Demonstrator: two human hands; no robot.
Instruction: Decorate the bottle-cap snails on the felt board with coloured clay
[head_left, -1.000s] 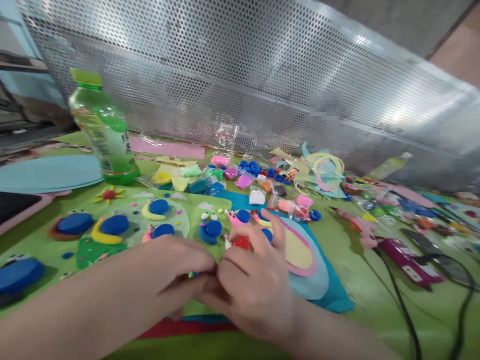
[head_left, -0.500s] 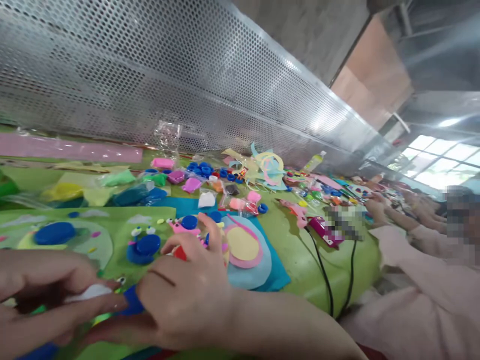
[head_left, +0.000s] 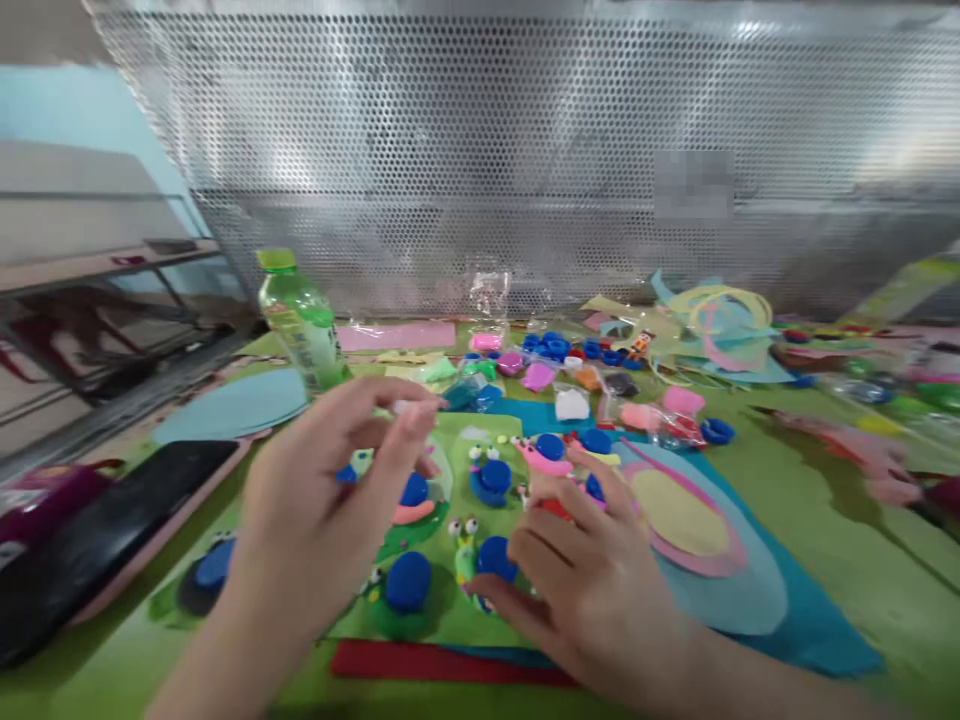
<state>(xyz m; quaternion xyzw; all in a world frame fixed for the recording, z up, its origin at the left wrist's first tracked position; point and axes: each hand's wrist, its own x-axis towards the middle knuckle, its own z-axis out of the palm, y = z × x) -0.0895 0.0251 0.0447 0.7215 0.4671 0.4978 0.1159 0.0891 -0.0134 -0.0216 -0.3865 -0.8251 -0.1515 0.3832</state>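
My left hand is raised over the green sheet, thumb and forefinger pinched on a small white piece, blurred and mostly covered. Lower and to the right, my right hand holds nothing visible, its forefinger and thumb apart. Its thumb is at the green clay snail with a blue cap shell; whether it touches is unclear. Around the hands are more clay snails: a blue one, a pink one and a dark green one, each with a blue cap.
Bagged clay, including a white pack, and loose blue caps lie behind. A green bottle and a black phone are left. Paper ovals and a pink glue gun lie right. A perforated metal panel stands behind.
My view has swung left and levelled, bringing the bottle and phone into sight. The left hand has lifted away from the right, still pinching the white piece; the right thumb and forefinger remain apart.
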